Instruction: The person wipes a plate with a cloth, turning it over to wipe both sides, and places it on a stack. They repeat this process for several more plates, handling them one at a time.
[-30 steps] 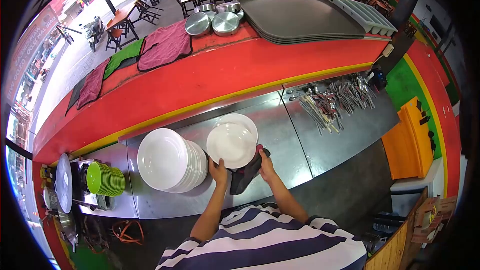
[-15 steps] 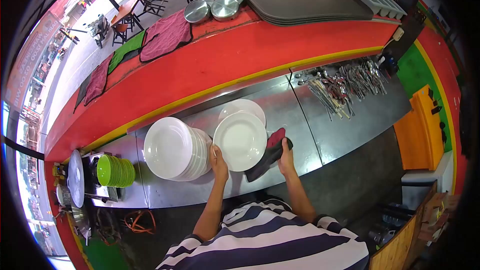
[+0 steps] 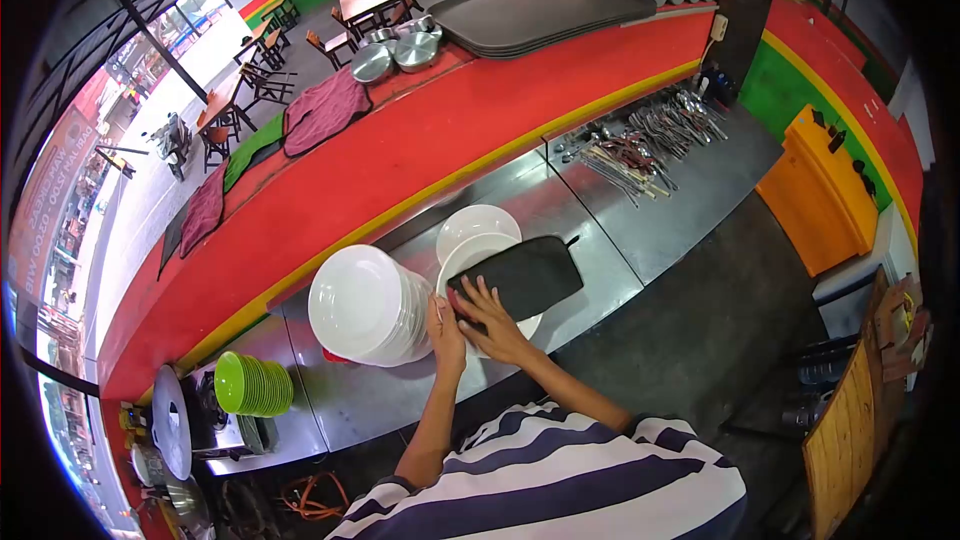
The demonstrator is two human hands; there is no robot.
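Note:
A white plate (image 3: 465,258) is partly covered by a dark cloth (image 3: 528,278). My right hand (image 3: 488,320) lies on the cloth's left end with its fingers spread. At the plate's left edge, my left hand (image 3: 443,332) is closed on the rim, between the plate and a tall stack of white plates (image 3: 356,302). Another white plate (image 3: 478,226) lies on the metal counter (image 3: 385,402), just behind and partly under the one I hold.
Green bowls (image 3: 252,384) are stacked at the left beside a round metal lid (image 3: 171,424). Piled cutlery (image 3: 650,145) lies at the back right. On the red ledge (image 3: 430,125) are dark trays (image 3: 545,10), metal pans (image 3: 415,50) and cloths (image 3: 325,112).
My right hand has moved left, bringing the cloth over the plate, and its fingers have spread on it. The view has turned, shifting the ledge and cutlery left.

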